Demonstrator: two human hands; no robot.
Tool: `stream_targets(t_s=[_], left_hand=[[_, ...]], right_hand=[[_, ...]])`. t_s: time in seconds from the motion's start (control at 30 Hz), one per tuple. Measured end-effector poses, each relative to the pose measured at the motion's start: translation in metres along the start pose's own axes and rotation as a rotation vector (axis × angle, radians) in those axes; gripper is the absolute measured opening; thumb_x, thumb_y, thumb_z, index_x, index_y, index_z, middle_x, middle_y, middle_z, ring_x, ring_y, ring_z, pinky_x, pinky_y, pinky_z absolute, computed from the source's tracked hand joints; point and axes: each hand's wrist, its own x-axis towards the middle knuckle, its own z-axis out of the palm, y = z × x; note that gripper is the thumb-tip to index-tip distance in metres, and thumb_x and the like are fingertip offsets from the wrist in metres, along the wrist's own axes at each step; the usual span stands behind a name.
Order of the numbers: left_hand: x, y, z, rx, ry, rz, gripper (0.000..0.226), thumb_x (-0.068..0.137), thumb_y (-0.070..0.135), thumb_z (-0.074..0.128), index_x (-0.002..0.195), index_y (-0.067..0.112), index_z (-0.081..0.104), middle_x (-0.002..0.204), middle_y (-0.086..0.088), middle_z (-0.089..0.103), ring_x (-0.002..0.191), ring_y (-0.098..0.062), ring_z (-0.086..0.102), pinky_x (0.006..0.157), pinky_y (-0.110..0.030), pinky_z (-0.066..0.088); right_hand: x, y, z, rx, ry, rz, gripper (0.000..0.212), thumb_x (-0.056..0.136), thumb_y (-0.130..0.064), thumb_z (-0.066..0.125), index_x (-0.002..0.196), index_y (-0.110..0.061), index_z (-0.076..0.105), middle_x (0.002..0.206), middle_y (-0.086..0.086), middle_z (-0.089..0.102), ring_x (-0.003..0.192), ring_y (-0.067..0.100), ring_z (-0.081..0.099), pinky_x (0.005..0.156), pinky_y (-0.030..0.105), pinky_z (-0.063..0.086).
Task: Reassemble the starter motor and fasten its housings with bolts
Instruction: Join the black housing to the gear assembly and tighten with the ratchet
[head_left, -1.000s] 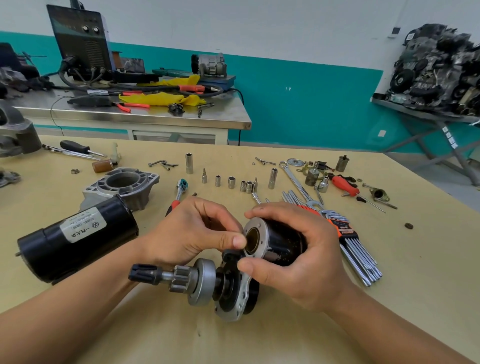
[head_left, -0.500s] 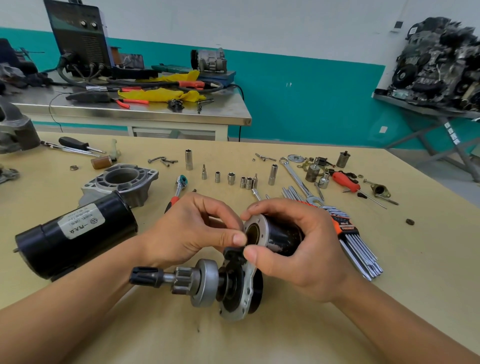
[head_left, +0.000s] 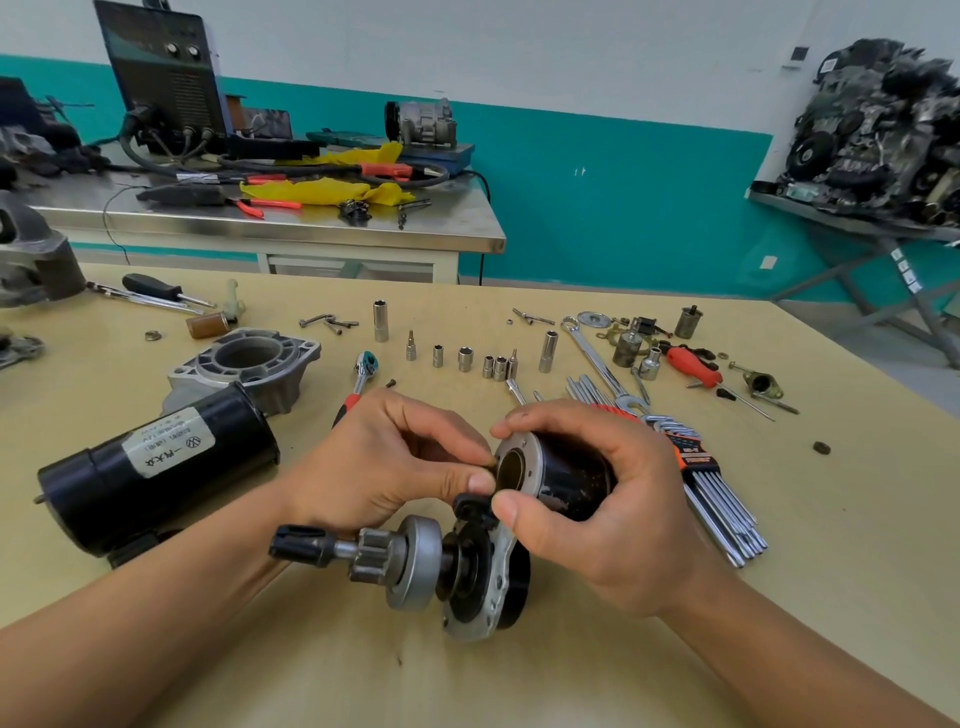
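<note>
On tan bench (head_left: 779, 571): right hand (head_left: 613, 499) grips black cylindrical solenoid (head_left: 571, 478), left hand (head_left: 384, 467) pinches small dark part (head_left: 491, 461) at its mouth; black motor body (head_left: 156, 467) and grey aluminium nose housing (head_left: 249, 358) lie apart, unbolted.

A single wide-angle head camera looks forward and down across the table (head_left: 841, 519), close above the left hand (head_left: 384, 462) and right hand (head_left: 608, 499) at centre frame; a steel bench (head_left: 311, 228) and teal wall (head_left: 623, 208) fill the far background, straight edges bowed by the lens.
</note>
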Motion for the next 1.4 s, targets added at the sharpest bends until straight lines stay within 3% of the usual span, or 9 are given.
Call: stream_targets(t_s=[0.13, 0.4, 0.67, 0.9, 1.0, 1.07, 1.23, 1.4], left_hand=[[0.0, -0.001, 0.001, -0.025, -0.003, 0.025, 0.013, 0.069, 0.008, 0.077, 0.081, 0.008, 0.08, 0.087, -0.012, 0.075, 0.079, -0.023, 0.071, 0.074, -0.027, 0.058], [0.0, -0.001, 0.002, -0.059, -0.016, 0.017, 0.012, 0.068, 0.008, 0.076, 0.079, 0.01, 0.081, 0.085, -0.005, 0.076, 0.075, -0.015, 0.071, 0.07, -0.021, 0.057], [-0.001, -0.002, 0.005, -0.064, 0.009, -0.013, 0.014, 0.064, 0.016, 0.08, 0.078, 0.011, 0.081, 0.086, -0.01, 0.076, 0.076, -0.022, 0.071, 0.07, -0.025, 0.059], [0.0, -0.004, 0.003, -0.101, 0.034, -0.047, 0.03, 0.06, 0.032, 0.091, 0.08, 0.012, 0.081, 0.09, -0.019, 0.075, 0.083, -0.028, 0.072, 0.078, -0.032, 0.061], [0.001, -0.005, 0.003, -0.093, 0.038, -0.044, 0.031, 0.059, 0.036, 0.092, 0.08, 0.016, 0.081, 0.091, -0.017, 0.076, 0.085, -0.029, 0.073, 0.081, -0.035, 0.061], [0.001, -0.006, 0.003, -0.09, 0.046, -0.037, 0.032, 0.058, 0.039, 0.093, 0.079, 0.017, 0.081, 0.091, -0.017, 0.076, 0.087, -0.03, 0.073, 0.084, -0.036, 0.06], [0.001, -0.005, 0.005, -0.102, 0.047, -0.024, 0.033, 0.056, 0.043, 0.093, 0.077, 0.02, 0.082, 0.089, -0.01, 0.078, 0.094, -0.02, 0.074, 0.089, -0.023, 0.055], [0.0, -0.004, 0.004, -0.118, 0.004, -0.004, 0.025, 0.062, 0.037, 0.091, 0.079, 0.021, 0.082, 0.09, -0.008, 0.078, 0.09, -0.022, 0.073, 0.089, -0.025, 0.055]], right_hand=[[0.0, 0.002, 0.001, -0.055, 0.036, -0.056, 0.036, 0.073, -0.027, 0.076, 0.107, -0.019, 0.068, 0.097, -0.004, 0.07, 0.087, 0.018, 0.07, 0.071, 0.031, 0.058], [-0.002, 0.005, 0.005, -0.135, 0.115, -0.169, 0.035, 0.074, -0.024, 0.074, 0.103, -0.005, 0.07, 0.099, 0.006, 0.073, 0.091, 0.014, 0.071, 0.077, 0.024, 0.056], [-0.002, 0.005, 0.004, -0.117, 0.126, -0.121, 0.033, 0.074, -0.028, 0.075, 0.105, -0.015, 0.07, 0.1, -0.002, 0.074, 0.093, 0.011, 0.071, 0.078, 0.021, 0.056], [-0.002, 0.002, -0.002, -0.059, 0.014, 0.084, 0.043, 0.072, -0.036, 0.078, 0.112, -0.022, 0.071, 0.103, -0.007, 0.075, 0.097, 0.013, 0.072, 0.079, 0.022, 0.057], [0.0, 0.001, -0.004, -0.098, -0.034, 0.11, 0.043, 0.074, -0.04, 0.076, 0.112, -0.021, 0.071, 0.098, -0.002, 0.075, 0.092, 0.015, 0.072, 0.075, 0.031, 0.06], [0.002, 0.0, -0.005, -0.118, -0.061, 0.109, 0.043, 0.075, -0.041, 0.075, 0.113, -0.021, 0.071, 0.096, -0.001, 0.074, 0.088, 0.015, 0.072, 0.073, 0.034, 0.059], [0.004, 0.001, -0.007, -0.15, -0.102, 0.065, 0.04, 0.08, -0.038, 0.071, 0.114, -0.016, 0.07, 0.098, -0.005, 0.074, 0.088, 0.014, 0.071, 0.074, 0.029, 0.058], [0.005, -0.001, -0.003, -0.216, -0.076, -0.05, 0.035, 0.082, -0.034, 0.068, 0.108, -0.01, 0.07, 0.091, -0.001, 0.071, 0.08, 0.011, 0.067, 0.066, 0.024, 0.053]])
